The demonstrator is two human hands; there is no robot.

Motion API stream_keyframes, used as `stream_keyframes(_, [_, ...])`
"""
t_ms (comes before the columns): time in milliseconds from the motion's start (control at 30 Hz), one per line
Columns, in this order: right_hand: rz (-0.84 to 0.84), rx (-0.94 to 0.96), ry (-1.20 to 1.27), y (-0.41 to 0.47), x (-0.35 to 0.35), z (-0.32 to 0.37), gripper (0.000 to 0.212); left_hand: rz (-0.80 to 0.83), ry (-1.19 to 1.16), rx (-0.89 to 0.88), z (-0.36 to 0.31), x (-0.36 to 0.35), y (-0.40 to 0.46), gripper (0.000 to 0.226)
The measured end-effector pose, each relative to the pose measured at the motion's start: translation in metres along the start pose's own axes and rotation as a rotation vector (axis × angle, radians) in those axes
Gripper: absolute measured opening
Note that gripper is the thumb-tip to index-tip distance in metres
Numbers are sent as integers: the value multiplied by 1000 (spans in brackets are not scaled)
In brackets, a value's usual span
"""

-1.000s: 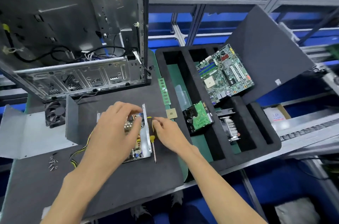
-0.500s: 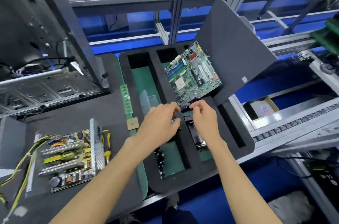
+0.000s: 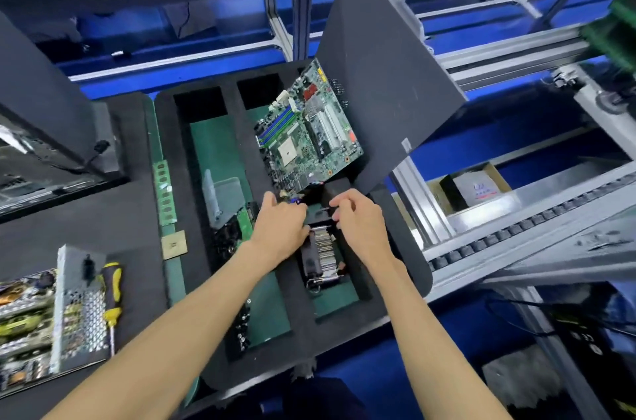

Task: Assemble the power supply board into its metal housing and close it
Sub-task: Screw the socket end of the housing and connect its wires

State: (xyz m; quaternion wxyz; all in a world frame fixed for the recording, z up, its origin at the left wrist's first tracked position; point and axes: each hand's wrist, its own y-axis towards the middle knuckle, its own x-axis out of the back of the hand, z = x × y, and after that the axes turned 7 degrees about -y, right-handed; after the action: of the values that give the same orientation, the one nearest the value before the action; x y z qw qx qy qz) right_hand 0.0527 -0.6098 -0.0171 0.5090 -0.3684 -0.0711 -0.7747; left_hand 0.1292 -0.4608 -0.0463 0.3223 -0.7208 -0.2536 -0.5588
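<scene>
While both hands (image 3: 316,227) curl over the heatsink (image 3: 321,252), power supply board (image 3: 27,320) far left, untouched

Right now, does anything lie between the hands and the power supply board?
Yes. Both the left hand and right hand are over the black foam tray; a yellow-handled screwdriver and the perforated metal housing wall lie before the power supply board.

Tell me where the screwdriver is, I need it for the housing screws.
In the head view the screwdriver lies at lower left on the dark mat, beside the right edge of the power supply board, away from both hands.
</scene>
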Motion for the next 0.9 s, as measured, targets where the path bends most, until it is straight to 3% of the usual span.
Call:
stream_keyframes(200, [4,-9,101,4,3,-7,32,-123,-124,-36,3,8,-3,23])
stream_keyframes(300, [-25,-24,126,6,5,-7,28,-242,-349,-5,3,36,-9,23])
stream_keyframes(500, [-49,21,266,-2,3,8,14,-275,-925,199,18,94,-45,6])
stream_keyframes(733, [144,179,471,-26,-11,70,23,-459,-1349,301,43,136,-108,12])
stream_keyframes(900, [269,310,542,-59,-30,131,21,-593,-1465,349,59,153,-168,8])
